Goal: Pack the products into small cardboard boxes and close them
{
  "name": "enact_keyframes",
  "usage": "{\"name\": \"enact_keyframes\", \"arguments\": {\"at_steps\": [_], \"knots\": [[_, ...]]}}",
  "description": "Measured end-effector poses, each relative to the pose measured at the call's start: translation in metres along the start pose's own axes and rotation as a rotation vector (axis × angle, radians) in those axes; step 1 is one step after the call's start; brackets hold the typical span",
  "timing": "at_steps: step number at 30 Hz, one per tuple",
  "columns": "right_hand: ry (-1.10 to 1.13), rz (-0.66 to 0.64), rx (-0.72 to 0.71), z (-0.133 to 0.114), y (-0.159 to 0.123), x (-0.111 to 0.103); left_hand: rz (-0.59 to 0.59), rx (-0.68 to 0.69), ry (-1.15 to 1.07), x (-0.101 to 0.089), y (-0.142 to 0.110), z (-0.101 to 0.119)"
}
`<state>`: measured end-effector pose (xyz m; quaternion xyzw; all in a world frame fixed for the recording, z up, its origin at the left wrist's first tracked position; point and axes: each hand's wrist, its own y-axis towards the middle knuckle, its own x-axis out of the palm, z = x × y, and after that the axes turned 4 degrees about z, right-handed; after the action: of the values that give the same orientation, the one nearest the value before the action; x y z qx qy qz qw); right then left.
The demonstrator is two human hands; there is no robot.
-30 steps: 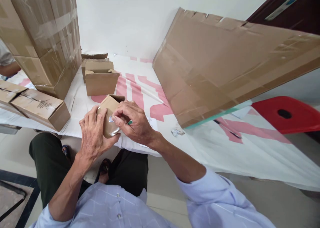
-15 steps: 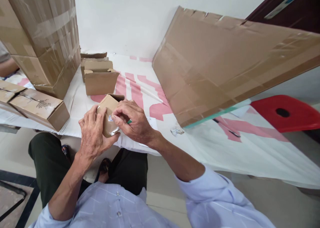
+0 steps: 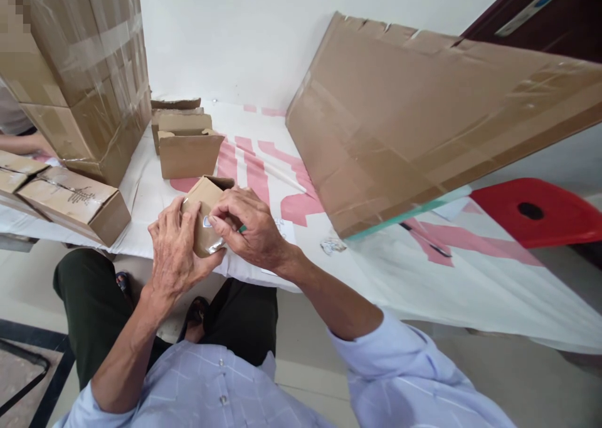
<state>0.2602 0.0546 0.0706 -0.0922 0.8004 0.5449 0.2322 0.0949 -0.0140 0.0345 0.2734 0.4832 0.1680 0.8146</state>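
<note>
A small cardboard box [image 3: 203, 239] is tilted over the table's near edge, its flap standing up at the far end. My left hand [image 3: 175, 243] grips it from the left, fingers across the upper face and thumb along the near end. On that face sits a small white sticker [image 3: 206, 222] with a blue border. My right hand [image 3: 249, 227] is closed in a pinch, with thumb and forefinger tips at the sticker's right edge. Clear tape shines on the box's near corner. A bit of something green shows beneath my right hand, mostly covered.
Several opened cardboard boxes [image 3: 190, 155] stand behind my hands. Taped cartons [image 3: 106, 71] are stacked at left, with closed boxes [image 3: 78, 196] before them. A large cardboard sheet [image 3: 423, 114] leans at right, near a red stool [image 3: 559, 212]. Another person's arm [image 3: 23, 143] shows far left.
My hands and the small box hold almost the same position. At the far left, the other person's arm has come further into view beside the cartons.
</note>
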Motion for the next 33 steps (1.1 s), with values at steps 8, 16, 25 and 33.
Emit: {"name": "enact_keyframes", "arguments": {"at_steps": [8,16,25,33], "knots": [[-0.003,-0.030,0.047,0.0002,-0.0003,-0.0012,-0.007,-0.005,0.002,-0.0010,0.0010,0.0013],[0.016,-0.001,0.029,0.0004,-0.0010,0.0002,0.000,0.006,0.000,-0.0003,-0.0001,0.0001],[0.006,-0.011,0.046,-0.0003,-0.0013,0.0014,-0.020,-0.011,-0.003,-0.0017,-0.0015,-0.0008],[-0.012,-0.023,0.053,-0.0015,-0.0012,0.0024,-0.024,-0.010,-0.002,-0.0023,-0.0016,-0.0015]]}}
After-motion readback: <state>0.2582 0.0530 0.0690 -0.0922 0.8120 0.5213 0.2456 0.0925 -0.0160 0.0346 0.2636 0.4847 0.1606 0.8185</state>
